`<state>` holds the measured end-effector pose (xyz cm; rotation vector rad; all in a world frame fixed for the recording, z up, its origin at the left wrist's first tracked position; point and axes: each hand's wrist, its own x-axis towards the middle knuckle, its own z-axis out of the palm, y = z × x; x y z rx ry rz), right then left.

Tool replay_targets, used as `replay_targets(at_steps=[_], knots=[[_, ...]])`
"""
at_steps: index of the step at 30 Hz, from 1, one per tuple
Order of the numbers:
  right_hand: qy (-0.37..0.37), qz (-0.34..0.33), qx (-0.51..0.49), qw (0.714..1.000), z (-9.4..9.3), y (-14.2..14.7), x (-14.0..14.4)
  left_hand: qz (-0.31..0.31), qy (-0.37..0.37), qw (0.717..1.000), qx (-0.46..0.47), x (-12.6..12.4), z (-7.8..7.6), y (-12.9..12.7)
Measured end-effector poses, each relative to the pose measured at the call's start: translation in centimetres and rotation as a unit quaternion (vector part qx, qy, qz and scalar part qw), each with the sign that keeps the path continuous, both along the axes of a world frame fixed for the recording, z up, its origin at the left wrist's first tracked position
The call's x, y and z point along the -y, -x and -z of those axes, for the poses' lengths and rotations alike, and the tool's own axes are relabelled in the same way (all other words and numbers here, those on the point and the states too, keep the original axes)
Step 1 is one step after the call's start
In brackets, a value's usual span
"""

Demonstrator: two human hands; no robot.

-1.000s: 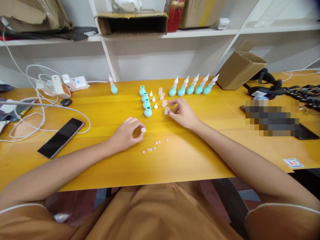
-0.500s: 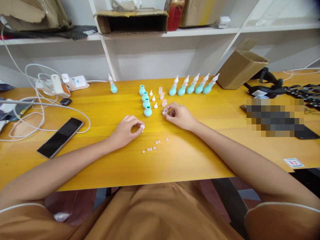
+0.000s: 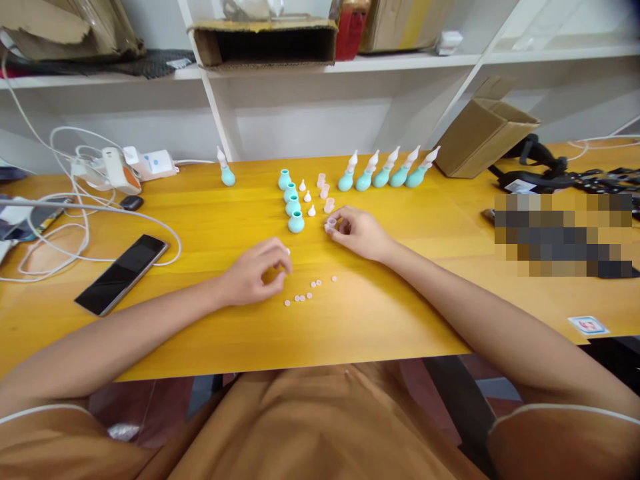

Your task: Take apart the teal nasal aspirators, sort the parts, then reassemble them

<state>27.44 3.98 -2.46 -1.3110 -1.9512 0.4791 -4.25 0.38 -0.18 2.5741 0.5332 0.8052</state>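
My left hand (image 3: 256,270) rests on the yellow table (image 3: 200,220), fingers pinched on a small pale disc that barely shows at the fingertips. Just right of it lies a short row of several tiny pink discs (image 3: 303,297). My right hand (image 3: 359,233) grips a small pink cup (image 3: 331,225) between thumb and fingers. Behind the hands stand a column of teal bulbs (image 3: 295,222), white cone tips (image 3: 311,211) and more pink cups (image 3: 329,205). Several assembled teal bulbs with white nozzles (image 3: 383,175) line the back; one more (image 3: 227,174) stands alone at the left.
A black phone (image 3: 123,273) lies at the left beside white cables (image 3: 75,220) and a power strip (image 3: 150,164). A tilted cardboard box (image 3: 483,133) and black straps (image 3: 550,177) sit at the right. White shelves (image 3: 350,67) rise behind. A sticker (image 3: 587,325) marks the front right edge.
My right hand closed on the pink cup and drew it slightly left. My left hand curled tighter over the small disc and shifted a little toward me.
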Motion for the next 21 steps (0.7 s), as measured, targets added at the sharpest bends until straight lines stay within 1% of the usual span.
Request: replay_targets(at_steps=[1,2,3,4,9,14,17,21], knots=[[-0.001,-0.001,0.001,1.0,0.0,0.0,0.0,0.072,0.0,0.997,-0.021,0.3,-0.2,0.0],[-0.002,-0.002,0.003,1.0,0.0,0.0,0.0,0.127,0.0,0.991,-0.046,0.5,-0.3,0.0],[-0.003,-0.002,0.004,1.0,0.0,0.0,0.0,0.162,0.001,0.984,-0.069,0.6,-0.4,0.1],[-0.003,-0.002,0.005,1.0,0.0,0.0,0.0,0.174,0.003,0.981,-0.086,0.7,-0.4,0.1],[0.004,-0.005,0.002,1.0,0.1,-0.1,0.0,0.167,0.048,0.979,-0.103,0.7,-0.6,-0.1],[0.0,-0.005,-0.001,1.0,0.0,-0.1,0.0,0.166,0.088,0.979,-0.075,0.6,-0.5,-0.3],[0.006,-0.009,-0.018,1.0,-0.4,0.2,0.4,0.149,0.127,0.98,-0.039,0.5,-0.3,-0.2],[0.019,-0.052,-0.042,0.998,-1.5,1.6,2.1,0.102,0.16,0.981,0.041,0.0,0.0,0.0]])
